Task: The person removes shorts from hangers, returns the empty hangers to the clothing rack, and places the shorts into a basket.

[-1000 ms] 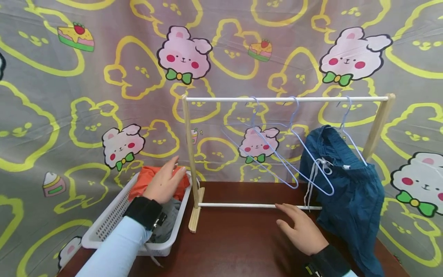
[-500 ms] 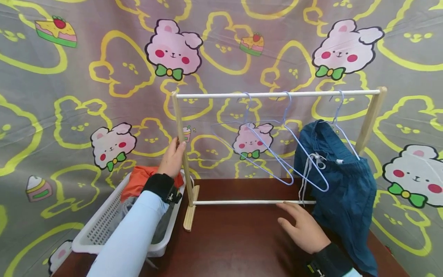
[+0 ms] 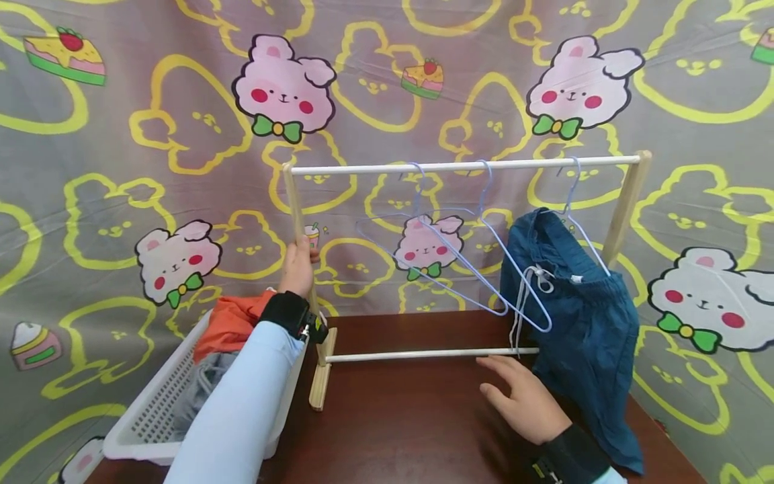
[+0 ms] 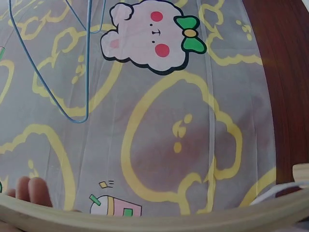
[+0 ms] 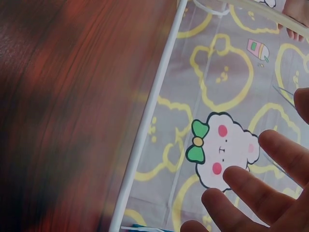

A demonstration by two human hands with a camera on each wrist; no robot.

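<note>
At the far left, I locate a white perforated plastic basket point(image 3: 154, 410). It holds a crumpled orange cloth garment point(image 3: 226, 326) and, nearer the forearm, a grey cloth garment point(image 3: 205, 386).

Just right of the basket, the left hand point(image 3: 297, 265) grasps the pale wooden left post point(image 3: 294, 205) of the rack; the left wrist view shows fingertips beyond the post. The rack stands on a dark red-brown table point(image 3: 387, 430).

Along its white upper rail point(image 3: 363, 169), I count two bare blue wire hangers point(image 3: 484, 191), then a third blue wire hanger point(image 3: 571, 191) bearing dark blue cloth trousers point(image 3: 586, 329) with a white drawstring.

Below, the right hand point(image 3: 523, 403) is released, fingers spread and holding nothing, near the white lower rail point(image 3: 399, 355) and left of the trousers. The pale wooden right post point(image 3: 625, 208) closes the sequence.

Step in hand, by my assessment: steadying or adjusting the rack by its left side. The next move would call for a firm grasp at mid-post, a small and even correction, then release without swinging the bare hangers. I would keep the right hand available to brace the opposite end.
</note>
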